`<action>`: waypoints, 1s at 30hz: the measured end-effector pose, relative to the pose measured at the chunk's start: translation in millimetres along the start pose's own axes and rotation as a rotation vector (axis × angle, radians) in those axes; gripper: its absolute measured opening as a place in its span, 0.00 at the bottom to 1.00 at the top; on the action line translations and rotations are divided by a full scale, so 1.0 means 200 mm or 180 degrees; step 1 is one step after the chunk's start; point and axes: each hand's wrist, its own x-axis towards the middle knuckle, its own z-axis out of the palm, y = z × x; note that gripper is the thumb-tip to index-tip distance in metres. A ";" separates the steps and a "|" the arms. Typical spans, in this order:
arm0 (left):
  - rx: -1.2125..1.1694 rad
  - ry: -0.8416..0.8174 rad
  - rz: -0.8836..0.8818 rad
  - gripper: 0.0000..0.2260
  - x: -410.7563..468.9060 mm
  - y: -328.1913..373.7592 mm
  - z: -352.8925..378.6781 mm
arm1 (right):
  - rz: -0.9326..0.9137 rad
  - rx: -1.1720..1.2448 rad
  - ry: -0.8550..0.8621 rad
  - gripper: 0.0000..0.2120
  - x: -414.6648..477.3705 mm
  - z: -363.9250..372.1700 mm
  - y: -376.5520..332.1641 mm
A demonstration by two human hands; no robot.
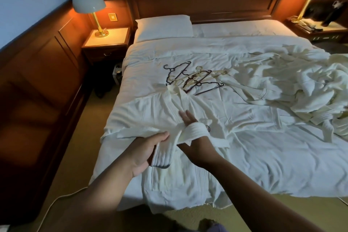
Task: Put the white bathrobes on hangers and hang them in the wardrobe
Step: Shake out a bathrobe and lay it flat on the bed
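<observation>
**Bed [263, 156] gives ample room for a limp bathrobe [150, 111]**

It lies flat at the near left corner, hem over the foot edge. The heaped bathrobes [310, 90] sit at the right edge. Soft, likely weighty: lift by the shoulders. Just beyond its collar lie the hangers [192, 79]. The left hand [150, 150] grips the belt [195, 130] end; the right hand [187, 119], fingers straight, has the belt wound round it.

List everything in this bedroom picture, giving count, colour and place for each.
bed: one, white sheets, centre
pillow: one, white, bed's head, left
lamps: two, pale shades, either side of bed
hangers: several, black and gold, piled mid-bed
bathrobe: one, white, spread on bed's near left
heap of robes: number unclear, white, bed's right
belt: one, white, wound round right hand
left hand: one, grips belt end
right hand: one, fingers straight, belt around it
</observation>
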 end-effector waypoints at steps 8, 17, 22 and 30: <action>-0.0097 0.1333 0.0493 0.11 0.15 0.00 -0.15 | 0.1900 0.1498 -0.1082 0.12 -0.02 -0.21 0.04; -0.1629 0.2345 0.0346 0.10 0.26 -0.24 -0.61 | 0.3924 0.3823 0.2247 0.08 -0.35 -0.36 0.56; -0.0808 0.1687 0.0493 0.10 0.31 -0.26 -0.52 | 0.3068 0.4131 0.2211 0.12 -0.25 -0.24 0.41; 0.5883 -0.0436 0.1954 0.13 0.34 -0.52 -0.57 | 0.0795 -0.1304 -0.1327 0.18 -0.34 -0.16 0.41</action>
